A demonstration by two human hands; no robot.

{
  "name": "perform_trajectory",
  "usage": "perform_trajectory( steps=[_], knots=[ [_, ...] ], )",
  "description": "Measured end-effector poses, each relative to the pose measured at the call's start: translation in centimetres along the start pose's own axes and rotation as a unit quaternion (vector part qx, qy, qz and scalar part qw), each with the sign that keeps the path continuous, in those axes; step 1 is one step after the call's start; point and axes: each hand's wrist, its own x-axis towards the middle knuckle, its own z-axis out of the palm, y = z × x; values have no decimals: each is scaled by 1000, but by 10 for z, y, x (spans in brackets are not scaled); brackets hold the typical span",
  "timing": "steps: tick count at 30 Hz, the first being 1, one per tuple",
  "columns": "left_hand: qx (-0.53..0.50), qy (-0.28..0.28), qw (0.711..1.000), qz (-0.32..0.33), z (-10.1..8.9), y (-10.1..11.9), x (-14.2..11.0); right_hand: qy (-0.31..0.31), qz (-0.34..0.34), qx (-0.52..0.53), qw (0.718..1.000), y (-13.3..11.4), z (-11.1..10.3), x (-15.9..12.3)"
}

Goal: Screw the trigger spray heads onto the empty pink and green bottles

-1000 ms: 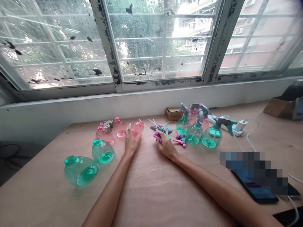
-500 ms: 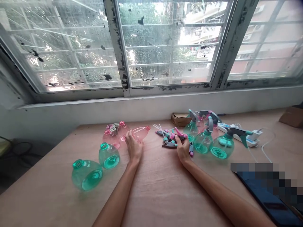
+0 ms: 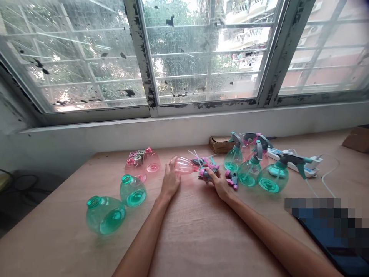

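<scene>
Head view of a wooden table (image 3: pixel 196 234) under a barred window, with two bare hands at work in the middle. The left hand (image 3: pixel 170 181) is closed around the base end of a clear pink bottle (image 3: pixel 184 164), which is tipped on its side with its narrow neck pointing right. Whether the bottle rests on the wood or is lifted slightly, I cannot tell. The right hand (image 3: pixel 221 184) has thumb and fingers clamped on a pink-and-grey spray top (image 3: pixel 203 174), close to the bottle's mouth; whether the two touch is unclear. Around and behind that hand lies a loose heap of spray tops (image 3: pixel 211 162) with thin white tubes.

The bottle looks like thin plastic: probably light, smooth enough to slip, and likely to give if squeezed hard. Its round belly should suit a broad, gentle hold, leaving the neck free. The spray top seems stiffer, with a trigger that may move under pressure, so its solid body is the better place to pinch.

To the left stand two open pink bottles (image 3: pixel 152 162), with two green bottles (image 3: pixel 132 191) nearer. To the right stand bottles fitted with sprayers (image 3: pixel 272 179), beside a white power strip (image 3: pixel 302 168).
</scene>
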Motion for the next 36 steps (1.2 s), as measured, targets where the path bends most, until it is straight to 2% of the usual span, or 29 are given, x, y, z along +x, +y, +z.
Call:
perform_trajectory(
  steps=[3, 7, 11, 15, 18, 22, 26, 30, 36],
  knots=[
    [18, -23, 998, 55, 0, 3, -1, -69, 35, -10, 997, 2, 1, 2],
    [29, -21, 998, 51, 1, 2, -2, -106, 58, -12, 993, 1, 3, 3],
    [-65, -43, 996, 39, 6, -4, -2, -66, 25, -42, 997, -3, 1, 3],
    [-230, -37, 967, -104, 8, -12, 4, -54, -1, -79, 995, -1, -1, 3],
    [-272, -41, 948, -161, 5, -20, 10, -51, -34, -88, 994, 3, -2, 5],
    [-282, -58, 941, -181, 7, -28, 14, -53, -38, -62, 996, 6, -2, 7],
    [-298, -72, 936, -175, 11, -29, 11, -4, -6, -26, 1000, 9, -1, 9],
    [-309, -84, 934, -162, 10, -25, 9, 8, 17, 12, 1000, 11, 0, 10],
    [-307, -70, 933, -175, 4, -14, 12, -27, -39, -78, 996, 5, 0, 5]
  ],
)
